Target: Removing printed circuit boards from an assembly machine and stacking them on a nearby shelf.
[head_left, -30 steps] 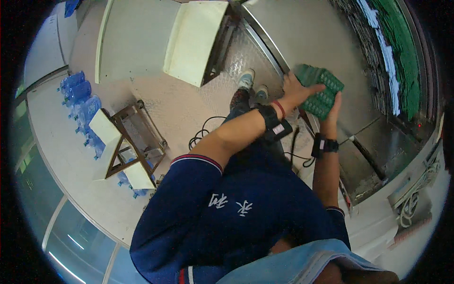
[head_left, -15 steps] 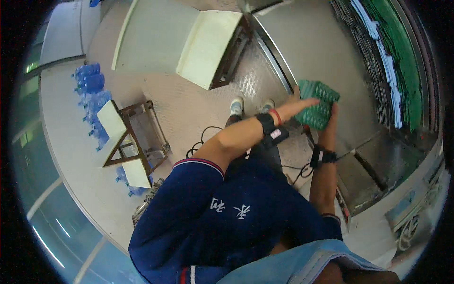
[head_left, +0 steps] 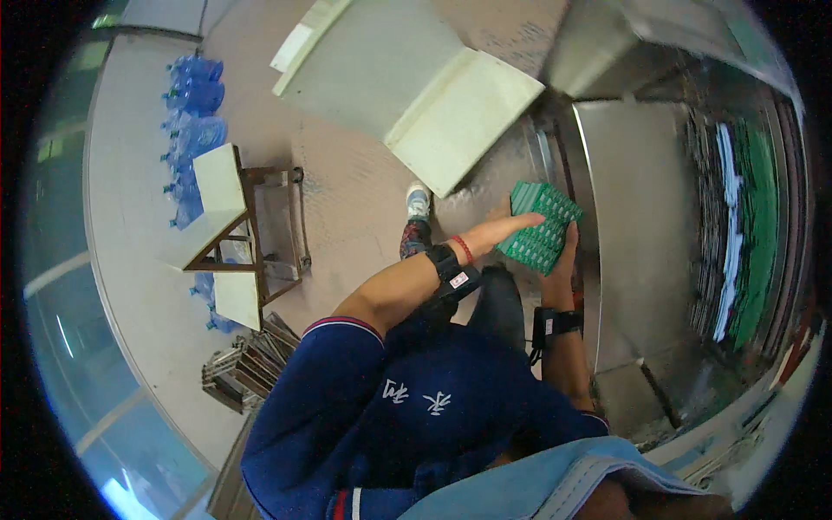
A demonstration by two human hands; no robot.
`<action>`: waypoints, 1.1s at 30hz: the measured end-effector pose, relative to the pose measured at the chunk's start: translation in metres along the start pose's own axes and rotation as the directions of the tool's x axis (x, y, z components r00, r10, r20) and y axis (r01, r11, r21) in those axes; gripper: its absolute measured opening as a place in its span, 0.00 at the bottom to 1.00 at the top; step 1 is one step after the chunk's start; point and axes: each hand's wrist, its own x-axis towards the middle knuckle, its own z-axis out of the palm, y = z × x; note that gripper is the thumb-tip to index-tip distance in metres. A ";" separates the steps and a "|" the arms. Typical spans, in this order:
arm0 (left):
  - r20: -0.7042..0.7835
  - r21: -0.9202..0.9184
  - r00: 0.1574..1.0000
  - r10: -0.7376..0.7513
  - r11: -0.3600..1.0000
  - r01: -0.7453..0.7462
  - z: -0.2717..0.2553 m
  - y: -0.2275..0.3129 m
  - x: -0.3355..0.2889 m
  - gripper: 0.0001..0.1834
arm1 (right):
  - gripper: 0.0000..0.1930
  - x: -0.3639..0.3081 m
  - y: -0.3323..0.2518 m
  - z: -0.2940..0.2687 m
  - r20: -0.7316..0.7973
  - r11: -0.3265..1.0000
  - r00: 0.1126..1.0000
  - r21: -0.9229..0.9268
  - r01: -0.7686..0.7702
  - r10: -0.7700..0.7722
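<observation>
- A green block (head_left: 529, 250) is held up between both hands, in front of the chest and just beside the near edge of a metal surface (head_left: 641, 243).
- Its form is chunky and roughly boxy, and it is held tilted; its face is covered with rows of small pale marks, while fine lines are shown along its far part.
- By the left hand (head_left: 497, 232), it is gripped with the thumb laid across the face; the other fingers are mostly hidden.
- By the right hand (head_left: 562, 260), curled partly closed, it is supported along its right side.
</observation>
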 end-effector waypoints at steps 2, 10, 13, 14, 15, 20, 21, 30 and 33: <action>-0.038 0.008 0.999 0.024 1.000 -0.024 -0.034 0.019 -0.001 0.50 | 0.29 0.020 0.013 0.032 0.054 0.999 0.998 -0.031 -0.009 0.011; -0.161 0.163 0.976 0.145 0.979 -0.118 -0.181 0.065 0.002 0.61 | 0.31 0.100 0.094 0.136 0.031 0.996 0.998 -0.077 -0.050 0.052; -0.222 0.318 0.970 -0.098 0.933 0.167 -0.221 0.068 0.015 0.70 | 0.35 0.117 0.117 0.173 -0.029 0.982 0.994 -0.153 -0.107 0.104; -0.230 0.276 0.968 -0.097 0.948 0.160 -0.228 0.068 0.021 0.70 | 0.36 0.123 0.121 0.176 -0.079 0.978 0.984 -0.122 -0.169 0.160; -0.258 0.342 0.964 -0.071 0.926 0.160 -0.239 0.070 0.024 0.69 | 0.38 0.130 0.128 0.184 -0.150 0.966 0.979 -0.196 -0.170 0.142; -0.153 0.219 0.988 -0.004 0.975 0.038 -0.276 0.080 0.035 0.69 | 0.41 0.169 0.129 0.144 -0.036 0.564 0.987 -0.824 0.058 -0.154; -0.166 0.203 0.982 -0.087 0.972 0.120 -0.281 0.095 0.023 0.69 | 0.41 0.168 0.125 0.153 0.030 0.638 0.993 -0.764 0.095 -0.112; -0.242 -0.022 0.965 -0.101 0.995 0.098 -0.268 0.107 -0.012 0.70 | 0.62 0.182 0.084 0.157 0.237 0.534 0.971 -0.821 0.203 -0.004; -0.272 -0.083 0.959 -0.086 0.994 0.065 -0.264 0.107 -0.021 0.70 | 0.57 0.177 0.081 0.169 0.586 0.101 0.809 -0.808 0.580 0.040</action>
